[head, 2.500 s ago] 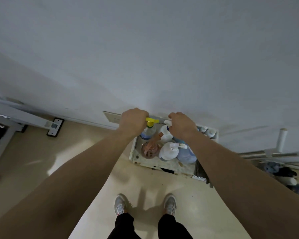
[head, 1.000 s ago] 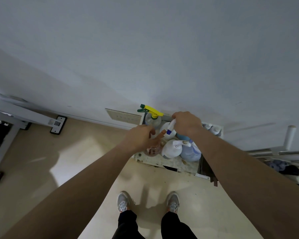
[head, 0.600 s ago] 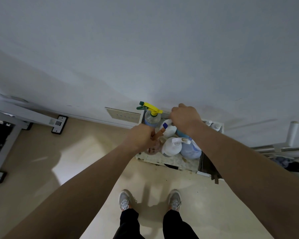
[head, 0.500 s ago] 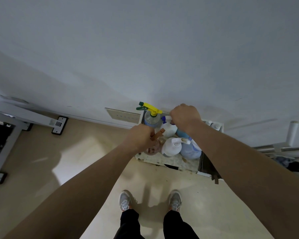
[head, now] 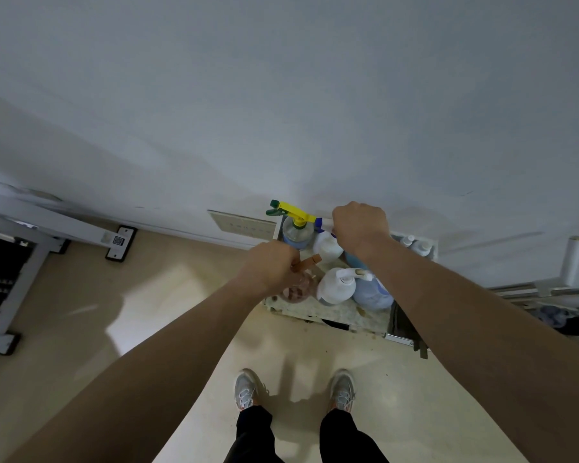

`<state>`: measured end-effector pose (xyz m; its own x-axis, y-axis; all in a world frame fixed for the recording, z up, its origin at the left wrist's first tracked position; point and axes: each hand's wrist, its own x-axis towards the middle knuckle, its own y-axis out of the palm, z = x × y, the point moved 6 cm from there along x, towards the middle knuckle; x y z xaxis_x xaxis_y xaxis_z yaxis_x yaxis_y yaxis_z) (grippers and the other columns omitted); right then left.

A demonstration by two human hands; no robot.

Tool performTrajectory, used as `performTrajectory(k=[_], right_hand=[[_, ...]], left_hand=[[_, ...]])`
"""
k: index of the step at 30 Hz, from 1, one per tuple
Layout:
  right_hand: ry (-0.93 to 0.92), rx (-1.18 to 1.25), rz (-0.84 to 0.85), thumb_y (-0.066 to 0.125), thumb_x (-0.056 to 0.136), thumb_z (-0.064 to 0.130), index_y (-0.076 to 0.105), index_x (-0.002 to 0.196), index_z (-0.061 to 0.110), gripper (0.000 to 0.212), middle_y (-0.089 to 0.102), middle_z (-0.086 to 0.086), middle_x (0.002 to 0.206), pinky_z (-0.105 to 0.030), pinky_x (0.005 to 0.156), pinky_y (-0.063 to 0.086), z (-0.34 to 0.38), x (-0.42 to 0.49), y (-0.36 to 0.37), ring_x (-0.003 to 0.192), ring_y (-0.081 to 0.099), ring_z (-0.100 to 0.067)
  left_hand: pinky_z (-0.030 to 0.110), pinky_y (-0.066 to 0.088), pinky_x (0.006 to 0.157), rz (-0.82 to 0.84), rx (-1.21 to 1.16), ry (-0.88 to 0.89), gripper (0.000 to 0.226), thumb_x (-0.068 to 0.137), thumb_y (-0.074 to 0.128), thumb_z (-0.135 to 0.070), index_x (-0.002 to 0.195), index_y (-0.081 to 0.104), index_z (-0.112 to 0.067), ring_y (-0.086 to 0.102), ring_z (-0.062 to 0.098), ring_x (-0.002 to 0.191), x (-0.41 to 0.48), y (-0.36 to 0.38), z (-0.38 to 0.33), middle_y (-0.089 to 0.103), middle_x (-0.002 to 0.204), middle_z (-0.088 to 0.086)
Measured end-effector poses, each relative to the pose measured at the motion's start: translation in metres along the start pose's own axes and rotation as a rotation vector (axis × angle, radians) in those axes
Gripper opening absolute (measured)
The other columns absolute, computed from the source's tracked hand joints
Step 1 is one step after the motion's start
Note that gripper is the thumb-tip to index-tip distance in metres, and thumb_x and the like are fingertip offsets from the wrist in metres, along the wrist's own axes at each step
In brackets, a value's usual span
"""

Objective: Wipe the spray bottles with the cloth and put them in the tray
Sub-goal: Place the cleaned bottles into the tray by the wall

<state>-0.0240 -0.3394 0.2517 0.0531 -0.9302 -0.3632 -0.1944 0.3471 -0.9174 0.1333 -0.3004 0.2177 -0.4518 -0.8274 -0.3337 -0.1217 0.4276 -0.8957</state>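
Two bottles held: L hand [head: 268, 266] grips brown-trigger bottle [head: 297, 291] at neck, R hand [head: 361, 225] fists round white bottle [head: 328, 247] head. Prob. light, slick plastic; necks best hold.

No wording is legible from here, only a small QR-code sticker [head: 117, 240] on the white floor beam's [head: 81, 228] end.

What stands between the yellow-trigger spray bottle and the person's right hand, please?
In the head view, a white spray bottle stands there; the right hand grips its blue-tipped head, the left hand a brown-trigger bottle.
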Motion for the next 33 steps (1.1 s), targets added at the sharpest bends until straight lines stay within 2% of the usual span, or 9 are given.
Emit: performTrajectory(k=[3,5,9,12,18,22,26,30,33], right_hand=[[-0.005,0.092,-0.098,0.055,0.097,0.020,0.059,0.116,0.017,0.020,0.056,-0.005,0.107,-0.034,0.065,0.040,-0.004,-0.007,-0.003,0.091,0.060,-0.027],[0.001,0.227,-0.181,0.052,0.098,0.023,0.062,0.118,0.018,0.023,0.058,-0.005,0.114,-0.034,0.067,0.046,-0.009,-0.018,-0.004,0.094,0.062,-0.027],[-0.080,0.549,0.022,0.048,0.095,0.020,0.073,0.098,0.018,0.025,0.072,-0.004,0.093,-0.044,0.078,0.057,-0.007,-0.042,0.019,0.080,0.064,-0.023],[-0.174,0.574,0.150,0.047,0.097,0.017,0.075,0.095,0.011,0.028,0.074,-0.009,0.090,-0.045,0.077,0.055,0.000,-0.057,0.038,0.083,0.066,-0.027],[-0.205,0.679,0.107,0.063,0.092,0.042,0.075,0.099,0.016,0.029,0.072,0.001,0.092,-0.035,0.072,0.052,-0.001,-0.069,0.036,0.085,0.064,-0.017],[-0.232,0.565,0.112,0.070,0.087,0.037,0.069,0.098,0.021,0.019,0.056,0.007,0.085,-0.023,0.057,0.035,-0.003,-0.070,0.041,0.082,0.054,-0.015],[-0.173,0.615,0.135,0.066,0.089,0.035,0.071,0.102,0.023,0.018,0.059,0.007,0.093,-0.032,0.072,0.048,-0.008,-0.069,0.047,0.088,0.056,-0.015],[-0.181,0.603,0.140,0.064,0.091,0.033,0.072,0.106,0.020,0.022,0.064,0.003,0.098,-0.032,0.073,0.048,-0.007,-0.070,0.045,0.088,0.057,-0.016],[-0.172,0.576,0.120,0.062,0.091,0.033,0.072,0.104,0.020,0.021,0.065,0.000,0.097,-0.036,0.073,0.052,-0.007,-0.071,0.044,0.087,0.058,-0.017]], left_hand=[[0.024,0.030,0.052,-0.020,0.046,0.011,0.027,0.085,0.068,-0.044,0.071,0.059,-0.024,0.057,0.021,0.067,0.002,-0.001,0.005,0.058,0.072,-0.002],[0.026,0.037,0.059,-0.020,0.093,0.039,0.021,0.087,0.065,-0.047,0.084,0.070,-0.026,0.062,0.021,0.077,0.006,-0.004,0.005,0.064,0.082,-0.004],[0.033,0.046,0.064,-0.026,0.209,0.112,0.014,0.092,0.063,-0.035,0.101,0.075,-0.034,0.064,0.025,0.091,0.012,-0.010,0.003,0.061,0.100,-0.002],[0.036,0.050,0.063,-0.037,0.269,0.129,0.015,0.090,0.063,-0.028,0.103,0.072,-0.031,0.064,0.029,0.089,0.015,-0.013,0.002,0.056,0.100,0.001],[0.036,0.053,0.076,0.030,0.114,0.063,0.026,0.097,0.052,-0.041,0.112,0.072,-0.034,0.066,0.029,0.092,0.009,-0.017,0.006,0.071,0.097,0.005],[0.038,0.054,0.082,0.004,0.006,-0.016,0.027,0.096,0.051,-0.032,0.106,0.076,-0.024,0.065,0.027,0.095,0.009,-0.016,0.002,0.072,0.099,0.006],[0.036,0.056,0.071,-0.008,-0.114,-0.091,0.026,0.093,0.056,-0.035,0.091,0.078,-0.022,0.067,0.023,0.082,0.011,-0.016,-0.001,0.072,0.085,0.004],[0.027,0.036,0.054,0.004,-0.117,-0.079,0.026,0.094,0.062,-0.041,0.082,0.075,-0.022,0.063,0.017,0.072,0.017,-0.020,-0.012,0.069,0.076,0.001],[0.027,0.037,0.058,-0.003,-0.113,-0.094,0.020,0.088,0.069,-0.044,0.079,0.070,-0.026,0.062,0.017,0.073,0.022,-0.019,-0.017,0.067,0.078,-0.001]])
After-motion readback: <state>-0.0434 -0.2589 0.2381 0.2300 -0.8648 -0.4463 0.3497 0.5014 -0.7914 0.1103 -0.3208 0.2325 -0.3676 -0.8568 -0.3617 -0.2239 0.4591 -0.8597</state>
